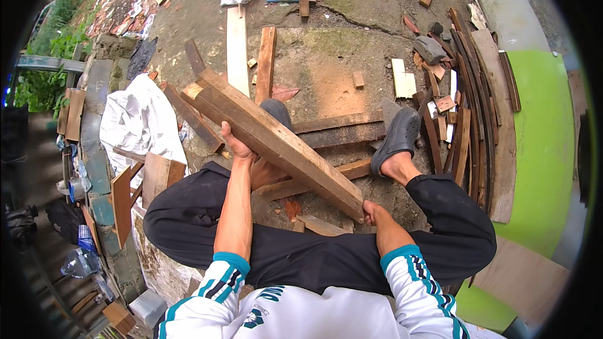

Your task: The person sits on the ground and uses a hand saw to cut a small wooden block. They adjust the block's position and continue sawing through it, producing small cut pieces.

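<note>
A thick wooden beam (276, 144) slants across my lap, its far-left end raised and its near-right end lower. My left hand (237, 143) supports its near side toward the far end, thumb up and the other fingers hidden beneath. At the near-right end my right hand (372, 211) is closed round the corner, its fingers partly hidden. Below the beam, another wooden piece (286, 189) lies crosswise on the ground between my legs. Two dark planks (342, 130) lie just beyond it, beside my right clog (400, 138).
Long dark strips (480, 113) and wood scraps are piled at right, beside a green panel (540, 132). A white sack (141, 119) and a low wall (103, 169) stand at left. A pale board (237, 50) and a brown plank (265, 63) lie ahead on the concrete.
</note>
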Action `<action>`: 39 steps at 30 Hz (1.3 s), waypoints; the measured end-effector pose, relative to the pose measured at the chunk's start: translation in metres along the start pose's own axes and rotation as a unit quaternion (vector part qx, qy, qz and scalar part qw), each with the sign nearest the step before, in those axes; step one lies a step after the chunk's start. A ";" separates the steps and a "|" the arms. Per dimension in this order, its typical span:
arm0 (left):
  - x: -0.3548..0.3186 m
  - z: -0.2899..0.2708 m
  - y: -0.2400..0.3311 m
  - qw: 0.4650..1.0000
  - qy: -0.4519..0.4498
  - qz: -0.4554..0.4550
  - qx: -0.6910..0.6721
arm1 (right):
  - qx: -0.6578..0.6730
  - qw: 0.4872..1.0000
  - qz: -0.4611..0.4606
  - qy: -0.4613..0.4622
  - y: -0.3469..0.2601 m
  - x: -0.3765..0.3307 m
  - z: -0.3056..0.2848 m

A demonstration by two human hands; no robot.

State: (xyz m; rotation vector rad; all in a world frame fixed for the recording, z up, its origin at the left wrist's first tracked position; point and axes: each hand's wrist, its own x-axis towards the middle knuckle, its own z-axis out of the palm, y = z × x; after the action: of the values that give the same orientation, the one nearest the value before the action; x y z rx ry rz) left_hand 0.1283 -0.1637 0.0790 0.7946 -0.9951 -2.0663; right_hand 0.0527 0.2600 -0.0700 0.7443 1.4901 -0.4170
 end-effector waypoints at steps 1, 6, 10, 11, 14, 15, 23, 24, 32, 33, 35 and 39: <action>-0.006 0.006 -0.006 1.000 -0.009 -0.011 -0.013 | -0.030 0.999 0.028 0.010 0.005 0.002 0.000; -0.029 0.088 -0.043 0.996 -0.023 -0.084 -0.025 | -0.093 0.986 0.085 0.112 0.046 0.078 -0.032; -0.027 0.048 -0.101 0.990 -0.037 -0.135 0.028 | -0.423 0.890 -0.130 0.108 -0.003 0.032 -0.051; -0.029 0.047 -0.116 0.990 -0.029 -0.131 0.048 | -0.383 0.901 -0.125 0.161 -0.021 0.007 -0.045; -0.048 0.086 -0.128 0.980 -0.043 -0.123 0.149 | -0.313 0.895 -0.194 0.250 -0.074 -0.046 -0.038; -0.052 0.075 -0.136 0.977 -0.065 -0.119 0.162 | -0.252 0.899 -0.290 0.212 -0.095 -0.067 -0.034; -0.075 0.121 -0.130 0.964 -0.098 -0.102 0.223 | 0.050 0.705 -0.705 0.056 -0.186 -0.217 -0.017; -0.075 0.124 -0.131 0.964 -0.099 -0.100 0.227 | 0.043 0.704 -0.707 0.054 -0.190 -0.233 -0.015; -0.077 0.169 -0.132 0.882 0.010 -0.146 0.448 | -0.228 0.683 -0.641 0.264 -0.212 -0.279 -0.004; -0.075 0.176 -0.130 0.868 0.029 -0.161 0.470 | -0.250 0.698 -0.612 0.276 -0.216 -0.281 -0.005; -0.074 0.186 -0.131 0.840 0.047 -0.183 0.509 | -0.285 0.716 -0.556 0.313 -0.223 -0.280 -0.007; -0.079 0.196 -0.134 0.826 0.055 -0.161 0.538 | -0.291 0.725 -0.545 0.304 -0.230 -0.277 -0.017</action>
State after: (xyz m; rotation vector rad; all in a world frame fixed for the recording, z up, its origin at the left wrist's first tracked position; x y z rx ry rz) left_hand -0.0186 0.0387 0.0870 1.6999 -2.1077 -1.5279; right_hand -0.1336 0.0542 0.1592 -0.6866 2.4458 -0.5357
